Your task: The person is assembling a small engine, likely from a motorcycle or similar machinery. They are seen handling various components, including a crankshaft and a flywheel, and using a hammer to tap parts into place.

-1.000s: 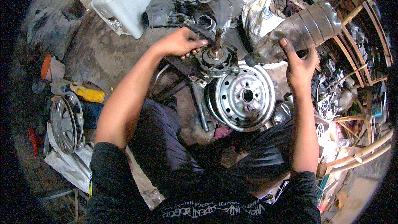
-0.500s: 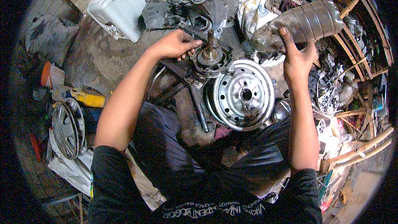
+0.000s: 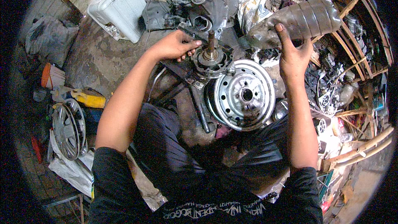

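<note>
My right hand [image 3: 293, 60] grips a large clear plastic bottle [image 3: 313, 18], smeared with grime. The bottle lies tilted, its narrow end lower and pointing left toward a greasy metal housing [image 3: 203, 66]. From that housing a threaded metal shaft [image 3: 211, 43] rises upright. Just left of the shaft is my left hand [image 3: 176, 45], its fingers curled under and the thumb laid over them. Whatever the left fingers may hold is hidden. Below the housing and to its right leans a silver steel wheel rim [image 3: 247, 95], beside my knee.
A large engine or gearbox casing [image 3: 207, 0] stands at the back. Left of it is a white plastic container [image 3: 118, 10]. Wheel covers [image 3: 66, 130] and a yellow bottle [image 3: 89, 98] lie at the left. A wooden rack [image 3: 358, 49] and heaped scrap parts [image 3: 329, 83] fill the right side.
My right hand has shifted slightly left with the bottle, whose narrow end has come a little closer to the housing. The left hand has stayed in place.
</note>
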The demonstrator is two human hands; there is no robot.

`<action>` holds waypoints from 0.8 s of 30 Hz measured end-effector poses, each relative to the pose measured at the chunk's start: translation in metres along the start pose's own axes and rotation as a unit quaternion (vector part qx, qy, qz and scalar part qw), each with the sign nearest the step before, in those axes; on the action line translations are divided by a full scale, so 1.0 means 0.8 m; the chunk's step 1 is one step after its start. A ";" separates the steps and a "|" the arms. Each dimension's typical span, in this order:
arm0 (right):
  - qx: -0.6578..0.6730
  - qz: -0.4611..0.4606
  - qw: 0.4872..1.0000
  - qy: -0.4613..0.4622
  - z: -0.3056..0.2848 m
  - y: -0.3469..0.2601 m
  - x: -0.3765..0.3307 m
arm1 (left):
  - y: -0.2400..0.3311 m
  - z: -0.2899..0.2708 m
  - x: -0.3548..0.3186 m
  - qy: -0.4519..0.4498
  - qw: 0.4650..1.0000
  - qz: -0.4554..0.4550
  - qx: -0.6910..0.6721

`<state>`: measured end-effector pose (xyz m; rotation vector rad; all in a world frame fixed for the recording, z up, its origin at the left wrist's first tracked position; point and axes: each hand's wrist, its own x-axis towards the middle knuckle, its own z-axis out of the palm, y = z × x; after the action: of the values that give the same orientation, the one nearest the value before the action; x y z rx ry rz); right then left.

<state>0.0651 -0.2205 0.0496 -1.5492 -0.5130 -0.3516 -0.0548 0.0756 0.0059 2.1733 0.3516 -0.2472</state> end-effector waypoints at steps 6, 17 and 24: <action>0.013 -0.016 1.000 -0.003 0.006 0.003 -0.001 | -0.002 -0.001 0.002 -0.010 1.000 0.004 -0.003; 0.004 -0.003 1.000 0.000 0.007 0.001 0.004 | -0.005 -0.001 0.002 -0.003 1.000 -0.008 0.002; 0.050 0.009 0.998 0.029 0.008 0.003 0.004 | 0.002 -0.002 0.000 0.001 1.000 -0.010 0.021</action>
<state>0.0685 -0.2138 0.0489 -1.4415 -0.4641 -0.3513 -0.0541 0.0758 0.0077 2.2122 0.3720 -0.2648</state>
